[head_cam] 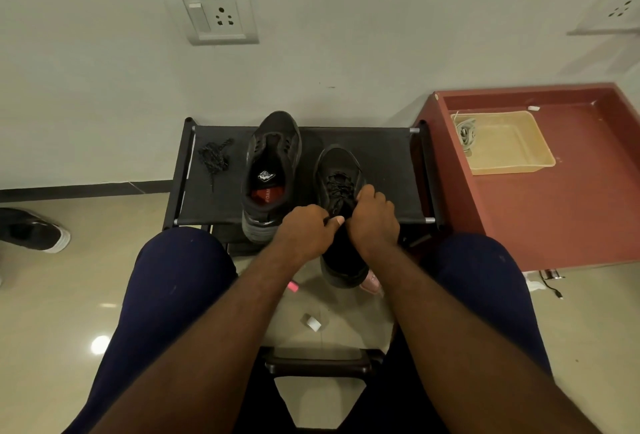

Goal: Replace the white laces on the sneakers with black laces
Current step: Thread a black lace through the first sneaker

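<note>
White wall with sockets; low black fabric shelf (388,163) against it.

- Laced sneaker (341,165): toe on the shelf, heel overhanging the near edge. Long axis runs straight away from the person, toe towards the wall.
- Left hand (304,229) and right hand (375,222) meet over its collar. Fingers of both are curled tight on the threaded black lace (337,184); which strand each pinches is hidden.
- Unlaced sneaker (273,163): just left of the fingers, toe also to the wall.
- Spare black lace (214,155): well left of the fingers, bunched up.
- White laces (465,132): far right, in a tray (512,156) on the red tabletop (571,208).

Judgement: the lace is light, limp and slightly grippy, so pinch near the tips. The shoe is soft-sided and best steadied at the collar.
</note>
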Demonstrator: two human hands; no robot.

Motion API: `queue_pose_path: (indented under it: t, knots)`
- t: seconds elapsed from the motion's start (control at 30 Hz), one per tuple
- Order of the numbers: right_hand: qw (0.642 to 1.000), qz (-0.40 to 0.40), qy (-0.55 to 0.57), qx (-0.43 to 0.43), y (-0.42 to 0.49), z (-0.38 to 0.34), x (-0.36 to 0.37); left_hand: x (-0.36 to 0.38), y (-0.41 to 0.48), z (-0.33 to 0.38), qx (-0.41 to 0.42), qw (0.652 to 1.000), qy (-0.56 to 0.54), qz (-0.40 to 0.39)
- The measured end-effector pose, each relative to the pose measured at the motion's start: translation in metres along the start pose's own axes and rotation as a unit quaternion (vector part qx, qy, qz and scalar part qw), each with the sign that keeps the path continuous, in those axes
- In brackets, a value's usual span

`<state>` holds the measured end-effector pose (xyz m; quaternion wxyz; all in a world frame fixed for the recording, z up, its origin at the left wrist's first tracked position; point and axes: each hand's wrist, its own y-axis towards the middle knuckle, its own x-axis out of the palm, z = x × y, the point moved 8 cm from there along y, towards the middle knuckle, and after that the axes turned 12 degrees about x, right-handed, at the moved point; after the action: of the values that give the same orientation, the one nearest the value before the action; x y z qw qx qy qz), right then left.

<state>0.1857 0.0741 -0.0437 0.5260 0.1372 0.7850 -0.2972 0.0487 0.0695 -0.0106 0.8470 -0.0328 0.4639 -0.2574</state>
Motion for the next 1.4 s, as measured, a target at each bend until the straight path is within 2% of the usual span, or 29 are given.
queue_pose_path:
  t: [0.13, 0.2, 0.3, 0.37, 0.5, 0.57, 0.6, 0.67, 0.7, 0.73, 0.87, 0.93, 1.03, 1.17, 1.27, 1.33, 1.4]
  knots:
    - [1.0, -0.001, -0.024, -0.001, 0.0, -0.001, 0.0, 0.004, 0.003, 0.01, 0.042, 0.996, -0.078, -0.029]
    - [0.999, -0.001, -0.035, -0.002, 0.0, -0.003, 0.0, -0.001, 0.003, 0.017, 0.067, 0.988, -0.135, -0.022]
    - [1.0, -0.004, -0.029, 0.004, -0.002, -0.004, -0.001, -0.007, 0.001, 0.018, 0.083, 0.984, -0.158, -0.006]
    - [1.0, -0.01, -0.005, 0.01, 0.0, -0.002, -0.004, -0.012, -0.001, 0.016, 0.075, 0.983, -0.165, 0.034]
    - [0.997, 0.002, 0.063, 0.04, 0.005, 0.009, -0.017, -0.039, -0.011, 0.011, 0.047, 0.96, -0.192, 0.198]
    - [0.995, 0.009, 0.09, 0.043, 0.005, 0.012, -0.023, -0.044, -0.012, 0.002, 0.004, 0.945, -0.238, 0.223]
    - [0.994, 0.005, 0.104, 0.036, 0.007, 0.011, -0.024, -0.039, -0.011, -0.007, -0.04, 0.924, -0.311, 0.219]
    - [0.992, -0.027, 0.125, 0.01, 0.009, 0.007, -0.026, -0.023, -0.012, -0.015, -0.129, 0.842, -0.493, 0.178]
    - [0.989, -0.045, 0.138, -0.003, 0.01, 0.005, -0.027, -0.017, -0.013, -0.012, -0.147, 0.801, -0.56, 0.152]
    - [0.986, -0.054, 0.154, -0.014, 0.01, 0.003, -0.03, -0.015, -0.013, -0.008, -0.148, 0.775, -0.599, 0.136]
    - [0.96, -0.007, 0.27, -0.08, -0.006, -0.007, -0.076, -0.014, -0.011, 0.003, -0.125, 0.69, -0.702, 0.124]
    - [0.935, -0.07, 0.311, -0.153, -0.024, -0.023, -0.091, -0.015, -0.01, 0.007, -0.115, 0.652, -0.739, 0.125]
    - [0.91, -0.178, 0.279, -0.251, -0.056, -0.042, -0.086, -0.015, -0.01, 0.015, -0.102, 0.612, -0.775, 0.121]
    - [0.915, -0.152, 0.208, -0.312, -0.077, -0.048, -0.075, -0.006, -0.012, 0.02, -0.123, 0.6, -0.782, 0.119]
    - [0.915, -0.101, 0.174, -0.35, -0.08, -0.051, -0.08, 0.002, -0.014, 0.018, -0.14, 0.618, -0.764, 0.121]
    - [0.915, -0.097, 0.167, -0.354, -0.077, -0.05, -0.081, 0.006, -0.015, 0.023, -0.133, 0.624, -0.764, 0.1]
    - [0.925, -0.11, 0.171, -0.321, -0.068, -0.043, -0.081, 0.005, -0.016, 0.031, -0.113, 0.656, -0.743, 0.069]
